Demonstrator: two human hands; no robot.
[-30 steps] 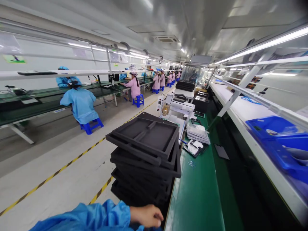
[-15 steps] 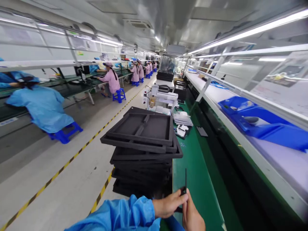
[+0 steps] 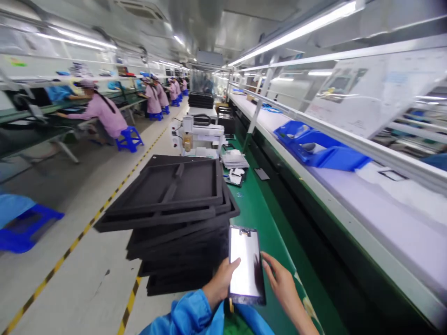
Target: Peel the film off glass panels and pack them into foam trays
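A display panel [image 3: 246, 274] with a bright, reflective back and black borders is held up in front of me, its face tilted toward the camera. My left hand [image 3: 223, 279] grips its left edge, thumb lying over the bright surface and the other fingers hidden behind. At the panel's right edge is my right hand [image 3: 281, 281], fingers stretched out and slightly apart, tips at or just beside the edge. A small yellowish tab [image 3: 231, 305] shows below the panel's lower edge.
Stacked black trays [image 3: 174, 186] stand left of the green bench [image 3: 253, 211]. Farther along are a white machine [image 3: 206, 132], white sheets [image 3: 234, 159] and a grey plate [image 3: 261, 174]. Blue bins [image 3: 314, 146] sit on the right-hand shelf. Seated co-workers [image 3: 104, 111] line the left.
The panel has turned from edge-on to face the camera. My hands have moved apart, the left now at its left edge, the right at its right. The view has swung right.
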